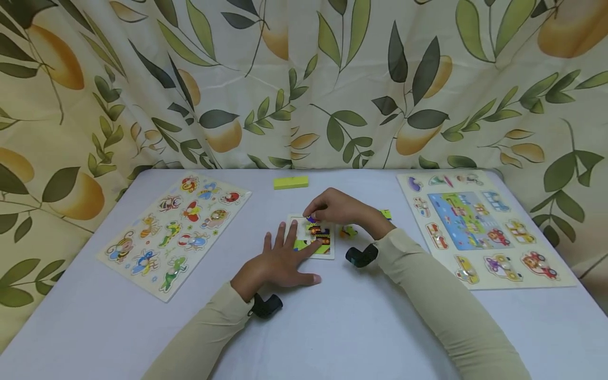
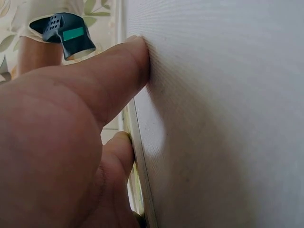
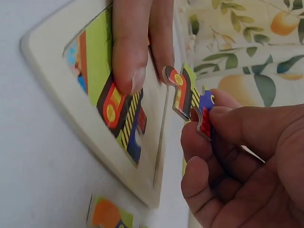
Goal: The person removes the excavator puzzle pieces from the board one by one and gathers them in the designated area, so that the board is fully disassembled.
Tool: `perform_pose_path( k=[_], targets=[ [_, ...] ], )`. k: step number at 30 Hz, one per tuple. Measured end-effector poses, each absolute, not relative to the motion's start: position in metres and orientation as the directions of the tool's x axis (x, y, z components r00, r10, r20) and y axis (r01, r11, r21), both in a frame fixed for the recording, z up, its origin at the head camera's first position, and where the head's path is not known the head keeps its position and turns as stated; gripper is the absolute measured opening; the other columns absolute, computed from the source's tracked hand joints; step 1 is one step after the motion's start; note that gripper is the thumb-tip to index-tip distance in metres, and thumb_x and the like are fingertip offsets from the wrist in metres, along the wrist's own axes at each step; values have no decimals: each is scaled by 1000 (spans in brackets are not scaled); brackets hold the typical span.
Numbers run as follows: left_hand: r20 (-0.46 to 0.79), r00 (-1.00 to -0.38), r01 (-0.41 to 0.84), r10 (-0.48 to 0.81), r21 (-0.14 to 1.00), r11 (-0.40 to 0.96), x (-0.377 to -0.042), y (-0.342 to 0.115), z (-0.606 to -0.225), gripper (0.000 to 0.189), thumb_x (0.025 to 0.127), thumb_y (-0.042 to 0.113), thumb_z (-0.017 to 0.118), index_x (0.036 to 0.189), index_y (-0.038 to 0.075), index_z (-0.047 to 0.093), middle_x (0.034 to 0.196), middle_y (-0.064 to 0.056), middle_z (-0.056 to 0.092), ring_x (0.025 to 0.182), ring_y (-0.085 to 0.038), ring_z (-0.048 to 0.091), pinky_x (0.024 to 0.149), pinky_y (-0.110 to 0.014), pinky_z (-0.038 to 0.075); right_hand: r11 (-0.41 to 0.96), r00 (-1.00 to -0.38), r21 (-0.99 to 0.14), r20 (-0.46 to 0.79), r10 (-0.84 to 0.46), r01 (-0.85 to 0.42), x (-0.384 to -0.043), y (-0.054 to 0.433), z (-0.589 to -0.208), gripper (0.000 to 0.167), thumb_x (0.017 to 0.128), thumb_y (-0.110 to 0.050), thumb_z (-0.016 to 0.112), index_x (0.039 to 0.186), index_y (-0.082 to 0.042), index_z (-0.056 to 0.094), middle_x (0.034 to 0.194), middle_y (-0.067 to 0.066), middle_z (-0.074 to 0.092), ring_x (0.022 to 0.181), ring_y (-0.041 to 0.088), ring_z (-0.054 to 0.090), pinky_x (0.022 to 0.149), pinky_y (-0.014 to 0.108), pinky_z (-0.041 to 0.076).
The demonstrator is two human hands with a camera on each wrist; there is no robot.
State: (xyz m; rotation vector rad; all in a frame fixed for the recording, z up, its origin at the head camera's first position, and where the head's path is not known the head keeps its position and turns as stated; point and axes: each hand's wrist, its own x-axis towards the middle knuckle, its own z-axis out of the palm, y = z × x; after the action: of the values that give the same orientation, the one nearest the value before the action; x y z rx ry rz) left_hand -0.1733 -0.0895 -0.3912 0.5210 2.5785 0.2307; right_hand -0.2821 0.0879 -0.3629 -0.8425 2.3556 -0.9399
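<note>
A small jigsaw puzzle board (image 3: pixel 80 114) with a pale raised frame lies mid-table, partly filled with train-patterned pieces. My left hand (image 1: pixel 280 261) lies spread over its near left side; in the right wrist view, left fingers (image 3: pixel 128 52) press on the fitted pieces. The left thumb (image 2: pixel 118 71) touches the tablecloth beside the board. Between thumb and fingers my right hand (image 1: pixel 334 206) pinches a jigsaw piece (image 3: pixel 183 95) with red, black, green and blue print, held just above the board. Loose jigsaw pieces (image 1: pixel 349 231) lie right of the board, partly hidden by the right arm.
A sticker-like insect board (image 1: pixel 176 232) lies at the left, and a vehicle picture board (image 1: pixel 484 227) at the right. A yellow block (image 1: pixel 291 182) sits near the back edge. Behind the white table hangs a leaf-patterned curtain (image 1: pixel 304 84).
</note>
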Motion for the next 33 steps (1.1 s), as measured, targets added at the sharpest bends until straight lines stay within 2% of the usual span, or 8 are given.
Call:
perform_pose_path(
  k=[13,18,25,28,33],
  targets=[
    [-434,-814,307,386,243,920,-173,-87,-390,80,86,69,53,154,42,21,160,-16,-13,142,-40,-20,109,-63,-5,572,-720,-735,-167,-673,-364,-285,105,-361,18,95,-5,62,109,-2,73,98,4,72,85,18,60,81,33,48],
    [-434,-816,301,381,243,922,-173,-87,-391,80,86,69,53,154,42,20,160,-16,-14,142,-40,-20,109,-63,-5,583,-740,-721,-147,-656,-374,-286,114,-361,19,95,-5,60,109,-3,73,102,5,71,86,19,58,79,34,47],
    [-440,-813,299,381,247,922,-173,-86,-392,80,86,69,54,154,43,20,160,-16,-14,143,-40,-19,109,-63,-5,641,-770,-693,-194,-608,-331,-288,127,-361,24,97,-7,57,115,-3,71,111,8,69,89,19,58,82,35,47],
    [-442,-811,300,382,247,922,-173,-86,-392,80,86,69,53,154,44,19,160,-16,-15,142,-40,-20,109,-63,-5,658,-780,-690,-218,-587,-302,-287,133,-360,23,97,-8,57,115,-4,71,108,7,70,88,20,58,80,35,47],
    [-445,-812,296,378,243,924,-174,-87,-392,80,86,70,53,154,44,18,160,-16,-16,142,-40,-20,109,-62,-6,667,-781,-688,-236,-579,-286,-287,141,-360,18,96,-8,60,107,-5,74,93,3,70,77,20,56,66,32,45]
  ],
)
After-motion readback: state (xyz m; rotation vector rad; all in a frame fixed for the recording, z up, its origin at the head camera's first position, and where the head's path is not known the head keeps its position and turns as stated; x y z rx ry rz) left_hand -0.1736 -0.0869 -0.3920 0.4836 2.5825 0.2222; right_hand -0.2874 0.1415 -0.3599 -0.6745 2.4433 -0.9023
